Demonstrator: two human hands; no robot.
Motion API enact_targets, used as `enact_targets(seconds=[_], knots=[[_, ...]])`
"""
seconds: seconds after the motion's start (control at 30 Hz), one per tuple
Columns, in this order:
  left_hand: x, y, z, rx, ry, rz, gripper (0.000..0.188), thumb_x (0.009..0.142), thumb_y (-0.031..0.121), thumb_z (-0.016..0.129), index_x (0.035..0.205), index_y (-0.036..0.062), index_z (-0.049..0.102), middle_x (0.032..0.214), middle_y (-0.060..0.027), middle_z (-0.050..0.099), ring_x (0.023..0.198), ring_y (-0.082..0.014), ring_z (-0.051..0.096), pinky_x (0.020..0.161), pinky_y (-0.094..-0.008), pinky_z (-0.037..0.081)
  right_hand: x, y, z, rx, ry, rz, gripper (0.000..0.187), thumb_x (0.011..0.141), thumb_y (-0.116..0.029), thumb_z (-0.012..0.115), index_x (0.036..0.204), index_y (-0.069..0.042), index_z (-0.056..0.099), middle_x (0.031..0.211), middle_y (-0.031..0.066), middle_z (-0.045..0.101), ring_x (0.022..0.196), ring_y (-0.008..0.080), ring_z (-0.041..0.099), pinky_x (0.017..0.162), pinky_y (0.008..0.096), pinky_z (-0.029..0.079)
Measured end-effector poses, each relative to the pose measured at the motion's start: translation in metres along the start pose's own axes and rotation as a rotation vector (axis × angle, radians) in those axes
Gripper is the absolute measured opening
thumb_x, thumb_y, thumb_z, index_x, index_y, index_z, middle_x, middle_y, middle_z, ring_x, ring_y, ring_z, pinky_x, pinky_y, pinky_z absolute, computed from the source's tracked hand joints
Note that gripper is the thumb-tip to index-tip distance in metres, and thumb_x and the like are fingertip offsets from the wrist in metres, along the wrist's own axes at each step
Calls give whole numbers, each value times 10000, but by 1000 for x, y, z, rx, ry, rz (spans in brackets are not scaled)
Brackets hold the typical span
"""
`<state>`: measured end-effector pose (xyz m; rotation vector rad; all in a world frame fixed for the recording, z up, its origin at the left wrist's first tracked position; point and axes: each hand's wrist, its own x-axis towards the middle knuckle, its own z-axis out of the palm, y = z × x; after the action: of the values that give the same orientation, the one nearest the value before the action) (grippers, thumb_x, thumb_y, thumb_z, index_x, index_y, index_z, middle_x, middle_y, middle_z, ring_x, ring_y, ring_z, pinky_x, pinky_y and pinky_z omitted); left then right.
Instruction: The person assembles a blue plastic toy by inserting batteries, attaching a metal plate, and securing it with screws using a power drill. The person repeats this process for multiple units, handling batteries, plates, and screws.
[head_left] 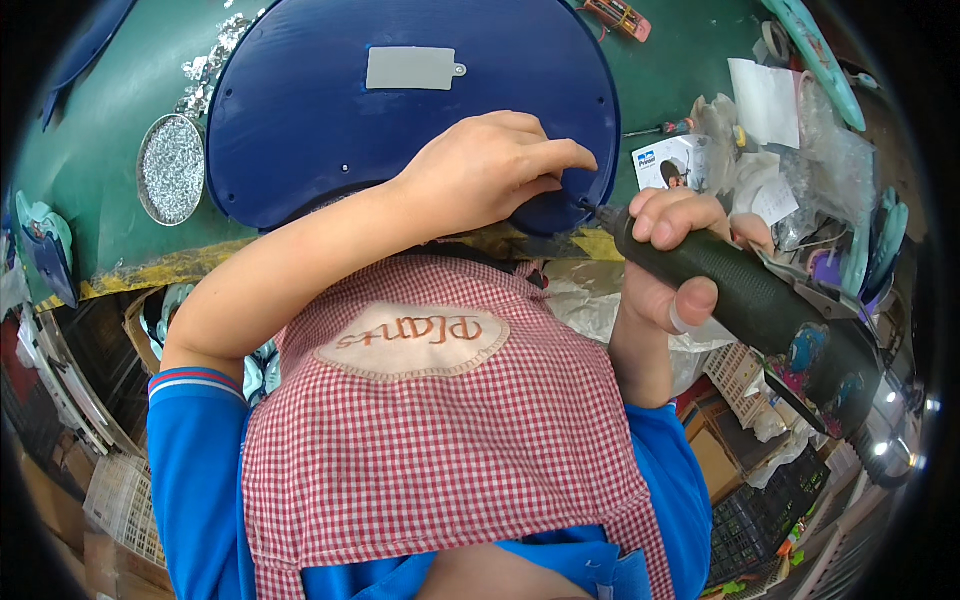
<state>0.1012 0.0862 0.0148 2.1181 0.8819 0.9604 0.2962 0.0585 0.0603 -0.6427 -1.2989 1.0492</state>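
Observation:
A dark blue rounded plastic panel [300, 110] lies on the green table, a grey rectangular cover [410, 68] set into it. My left hand [490, 165] rests over the panel's near right part, fingers curled and the index finger reaching toward the right edge. Whatever those fingers may hold is hidden. In my right hand [675, 230] is a dark electric screwdriver [745, 280], gripped round its body. Its bit points left, at the panel's near right corner, close to a small hole. A round metal dish [172, 170] full of small silvery screws stands left of the panel.
Loose metal pieces [205, 70] lie behind the dish. At right are a hand screwdriver [665, 128], a printed card [670, 165], crumpled plastic bags [840, 160] and a tape roll [775, 42]. Yellow-black tape [180, 268] marks the table's near edge. Crates [770, 520] stand below.

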Motion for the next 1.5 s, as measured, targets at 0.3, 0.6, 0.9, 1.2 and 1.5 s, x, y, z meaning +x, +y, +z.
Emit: enact_targets(seconds=[0.3,0.6,0.9,1.2,1.5], knots=[[3,3,1,60,30,-12,354,710,90,744,1056,117,675,742,-42,608,712,-226,592,644,-333,507,32,-7,3,114,-114,-41,973,816,-590,666,1489,-106,156,807,84,576,709,194,574,677,384,484],[13,-3,-11,215,49,21,347,734,97,689,1081,107,683,713,-16,614,727,-187,591,665,-305,519,49,-2,12,122,-73,-48,998,789,-628,670,1474,-99,171,827,80,584,717,201,584,685,403,498],[14,4,-13,52,109,33,507,726,98,713,1215,195,621,674,-23,599,659,-192,614,548,-308,515,55,-1,9,216,-244,-58,884,827,-605,647,1444,-98,269,853,71,569,746,194,557,706,388,469],[18,-20,-26,198,109,-88,190,670,163,794,833,103,719,936,-21,631,888,-225,588,805,-340,485,32,-13,10,81,41,-27,1003,761,-594,730,1436,-67,208,776,102,597,688,223,597,673,411,501],[15,-8,-13,79,-12,-57,175,740,72,745,873,72,632,829,-36,675,799,-222,657,682,-316,531,8,-26,3,-118,-30,-25,877,828,-582,658,1421,-86,244,787,95,561,689,211,563,640,390,484]])
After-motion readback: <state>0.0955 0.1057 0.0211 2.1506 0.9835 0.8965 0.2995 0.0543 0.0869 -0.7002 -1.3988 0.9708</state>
